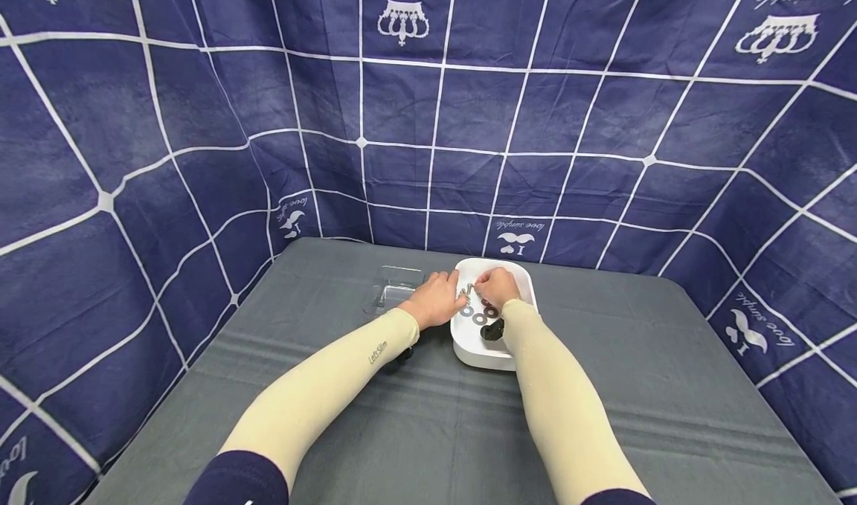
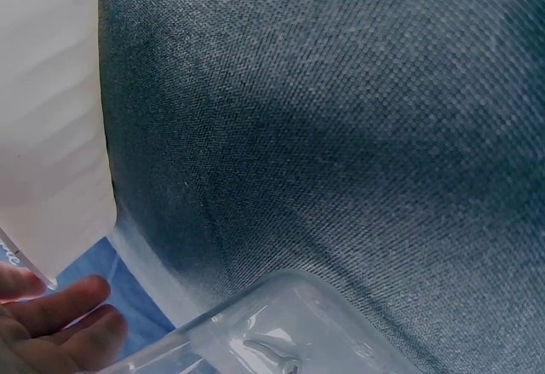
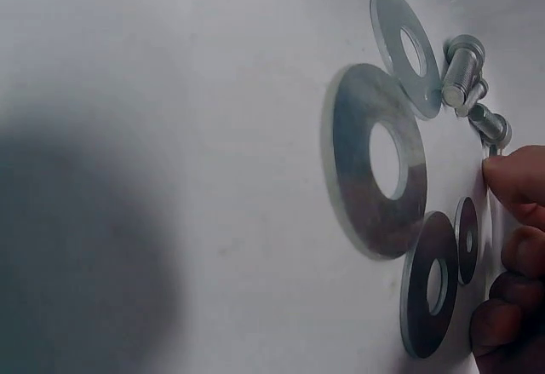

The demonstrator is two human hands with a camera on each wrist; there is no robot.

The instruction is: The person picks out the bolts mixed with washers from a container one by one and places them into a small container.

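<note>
A white tray [image 1: 485,358] holds several metal washers [image 1: 480,318] and several bolts [image 1: 470,289]. My left hand [image 1: 435,297] grips its left rim, with the thumb over the inside and the fingers [image 2: 72,310] by the outer wall. Inside the tray, my right hand [image 1: 497,287] has its fingers curled, pinching a bolt at the far left. From the right wrist, the thumb tip is right at the bolts [image 3: 464,69], and the large flat washers [image 3: 353,169] lie closer to the camera. The pinched bolt is mostly hidden by the fingers.
Left of the tray, a clear plastic container [image 1: 399,291] stands on the grey cloth-covered table [image 1: 428,430]; a small metal piece [image 2: 277,353] shows through it. A black object [image 1: 492,331] is beside my right wrist, over the tray. Blue checked curtains [image 1: 402,170] enclose the table's back and sides.
</note>
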